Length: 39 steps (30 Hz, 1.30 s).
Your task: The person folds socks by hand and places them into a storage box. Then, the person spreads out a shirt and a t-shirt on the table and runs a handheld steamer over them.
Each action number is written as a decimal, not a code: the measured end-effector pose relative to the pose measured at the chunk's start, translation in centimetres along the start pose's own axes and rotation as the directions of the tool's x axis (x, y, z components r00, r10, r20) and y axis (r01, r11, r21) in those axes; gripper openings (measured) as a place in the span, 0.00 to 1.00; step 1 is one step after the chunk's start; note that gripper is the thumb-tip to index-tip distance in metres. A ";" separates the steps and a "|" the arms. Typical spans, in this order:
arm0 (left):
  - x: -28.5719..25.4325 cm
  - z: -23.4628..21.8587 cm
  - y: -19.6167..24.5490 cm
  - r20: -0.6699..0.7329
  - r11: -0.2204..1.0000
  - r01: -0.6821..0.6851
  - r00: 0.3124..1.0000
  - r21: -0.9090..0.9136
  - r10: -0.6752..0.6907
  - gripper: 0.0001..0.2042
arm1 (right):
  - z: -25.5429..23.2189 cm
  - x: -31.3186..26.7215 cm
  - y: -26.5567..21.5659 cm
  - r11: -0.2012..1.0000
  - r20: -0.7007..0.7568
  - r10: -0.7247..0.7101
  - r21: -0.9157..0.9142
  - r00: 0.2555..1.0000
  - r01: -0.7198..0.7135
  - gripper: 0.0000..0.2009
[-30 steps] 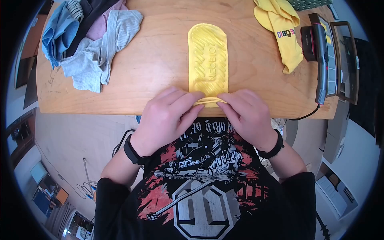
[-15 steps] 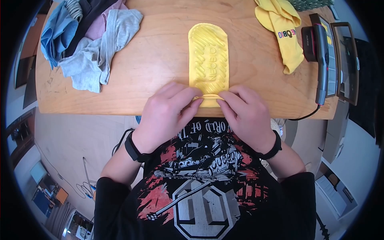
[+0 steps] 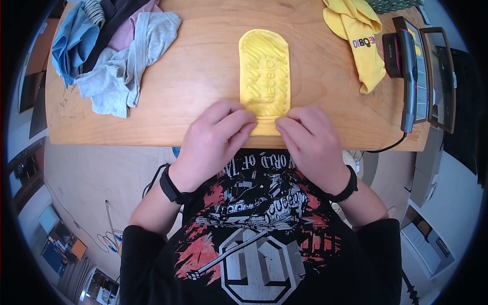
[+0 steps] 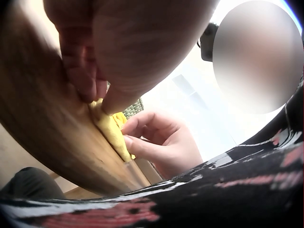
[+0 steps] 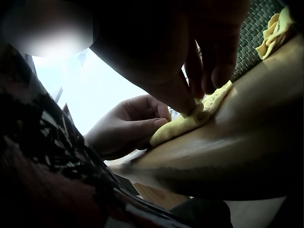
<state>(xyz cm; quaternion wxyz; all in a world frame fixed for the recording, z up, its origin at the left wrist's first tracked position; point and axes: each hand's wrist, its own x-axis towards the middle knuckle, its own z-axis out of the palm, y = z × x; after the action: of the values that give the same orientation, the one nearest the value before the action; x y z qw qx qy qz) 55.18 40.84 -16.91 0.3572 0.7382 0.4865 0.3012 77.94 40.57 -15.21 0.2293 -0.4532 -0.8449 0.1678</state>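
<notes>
A yellow grip sock [image 3: 264, 76] with raised "NEOBIO" lettering lies sole up on the wooden table, its near end by the table's front edge. That end forms a smooth band [image 3: 267, 127] with a crease across it. My left hand [image 3: 213, 134] pinches the band's left side between thumb and fingers. On the opposite side, my right hand [image 3: 312, 142] pinches the band in the same way. Seen from the left wrist, the yellow fabric [image 4: 111, 133] runs along the table edge between both hands. A second yellow sock [image 3: 368, 56] with coloured letters lies at the far right.
A heap of clothes holds the table's [image 3: 203, 61] far left: a light grey garment [image 3: 114, 81], blue cloth [image 3: 76, 46] and darker pieces. On the right stand a long dark device [image 3: 408, 76] with a cord and a framed panel [image 3: 439, 76]. A green woven item [image 3: 394, 5] sits behind.
The rolled, raised fold at the sock's near end has come down flatter, leaving a smooth band. Both hands have shifted slightly away from the body and keep their pinch at its sides.
</notes>
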 end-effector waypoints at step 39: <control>-0.1 -0.5 1.3 0.036 0.998 0.057 0.998 0.019 -0.058 0.07 | -0.1 -0.5 -0.5 0.999 0.004 0.043 0.000 0.999 -0.043 0.08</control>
<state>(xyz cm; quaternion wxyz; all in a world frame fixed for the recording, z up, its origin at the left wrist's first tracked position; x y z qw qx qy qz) 55.40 40.52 -15.57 0.3676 0.7325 0.5039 0.2729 77.91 39.86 -14.97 0.2239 -0.4711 -0.8354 0.1735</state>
